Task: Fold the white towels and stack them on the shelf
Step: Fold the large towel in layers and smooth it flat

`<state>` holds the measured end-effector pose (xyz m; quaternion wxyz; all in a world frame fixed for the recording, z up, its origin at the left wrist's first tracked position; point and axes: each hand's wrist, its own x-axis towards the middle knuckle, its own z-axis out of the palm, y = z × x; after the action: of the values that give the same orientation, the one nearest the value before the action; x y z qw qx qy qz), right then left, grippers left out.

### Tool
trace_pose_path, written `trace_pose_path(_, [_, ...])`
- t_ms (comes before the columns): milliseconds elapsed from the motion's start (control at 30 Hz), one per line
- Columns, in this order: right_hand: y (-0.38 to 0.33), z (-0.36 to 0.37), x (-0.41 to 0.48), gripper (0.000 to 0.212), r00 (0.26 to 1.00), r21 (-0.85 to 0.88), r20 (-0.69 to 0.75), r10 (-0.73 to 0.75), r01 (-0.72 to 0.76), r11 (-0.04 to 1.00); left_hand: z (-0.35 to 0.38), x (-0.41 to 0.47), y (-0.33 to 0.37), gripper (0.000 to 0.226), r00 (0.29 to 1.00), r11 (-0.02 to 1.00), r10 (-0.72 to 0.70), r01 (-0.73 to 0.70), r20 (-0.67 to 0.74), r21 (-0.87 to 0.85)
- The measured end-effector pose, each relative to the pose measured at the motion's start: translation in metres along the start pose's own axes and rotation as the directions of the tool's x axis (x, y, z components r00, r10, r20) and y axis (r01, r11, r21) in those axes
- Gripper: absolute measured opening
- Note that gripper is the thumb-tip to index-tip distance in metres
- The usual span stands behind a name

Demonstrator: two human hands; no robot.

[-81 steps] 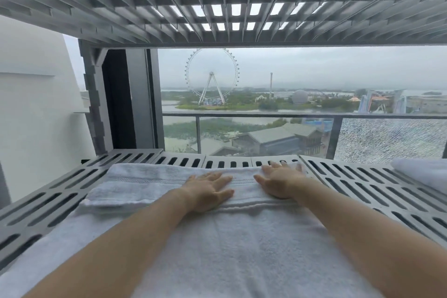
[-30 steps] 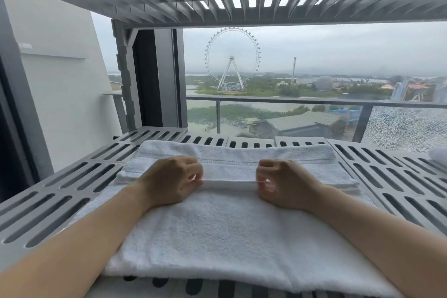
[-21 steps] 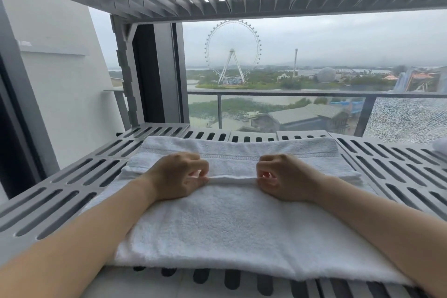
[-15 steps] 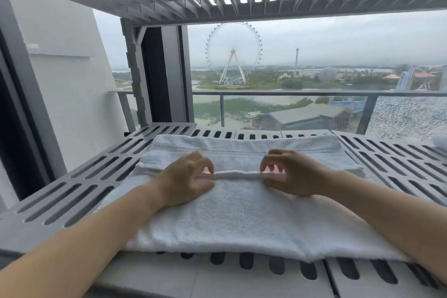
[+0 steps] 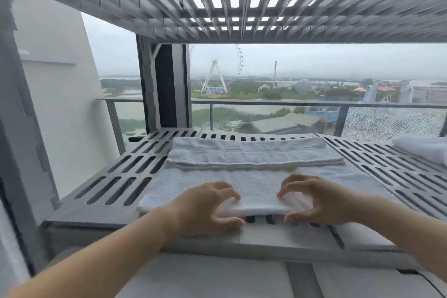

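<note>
A white towel (image 5: 254, 169) lies on the grey slotted shelf (image 5: 125, 172), its far end folded over into a thicker band near the back. My left hand (image 5: 205, 205) grips the towel's near edge, fingers curled over the top and thumb underneath. My right hand (image 5: 312, 201) grips the same edge a little to the right in the same way. Between the two hands the near edge is lifted slightly off the shelf's front lip.
Another white towel (image 5: 425, 147) sits at the shelf's far right. A slatted shelf (image 5: 242, 7) hangs close overhead. A white wall and a dark post stand to the left. A glass balcony railing (image 5: 266, 104) runs behind the shelf. A lower surface lies below the shelf front.
Both hands have let go of the fold in the middle of the towel and come back to its near edge, which they now grip. The view has pulled back and down.
</note>
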<state>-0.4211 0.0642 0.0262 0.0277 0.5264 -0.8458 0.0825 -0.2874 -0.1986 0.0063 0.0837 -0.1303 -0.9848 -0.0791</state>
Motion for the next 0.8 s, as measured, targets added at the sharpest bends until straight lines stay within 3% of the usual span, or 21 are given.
trace_pose_path(100, [-0.004,-0.002,-0.019,0.049,0.999,-0.037,-0.004,0.054,-0.054,0.998,-0.008,-0.007,0.004,0.042,1.000,0.997,0.019,-0.017,-0.019,0.081])
trace_pose_path(233, [-0.002,-0.006,-0.033,0.033,0.987,-0.077,-0.025,0.162,-0.163,0.984,-0.017,-0.008,0.006,0.048,1.000,0.988,-0.013,0.011,0.014,0.152])
trace_pose_path(333, [0.000,-0.009,-0.029,0.021,0.975,-0.053,-0.119,0.187,-0.195,0.979,-0.025,-0.004,0.007,0.041,1.000,0.960,-0.015,0.020,-0.018,0.279])
trace_pose_path(433, [0.005,-0.022,-0.013,0.019,0.955,-0.109,-0.209,0.212,-0.238,0.965,-0.034,0.007,0.004,0.026,0.993,0.953,-0.063,0.091,-0.104,0.289])
trace_pose_path(567, [0.025,-0.041,0.024,0.016,0.929,-0.210,-0.280,0.242,-0.305,0.929,-0.042,0.034,-0.007,0.022,0.941,0.927,-0.124,0.222,-0.315,0.301])
trace_pose_path(800, [0.076,-0.047,0.097,0.027,0.917,-0.277,-0.160,0.365,-0.396,0.875,-0.048,0.106,-0.045,0.014,0.892,0.802,-0.234,0.402,-0.387,0.441])
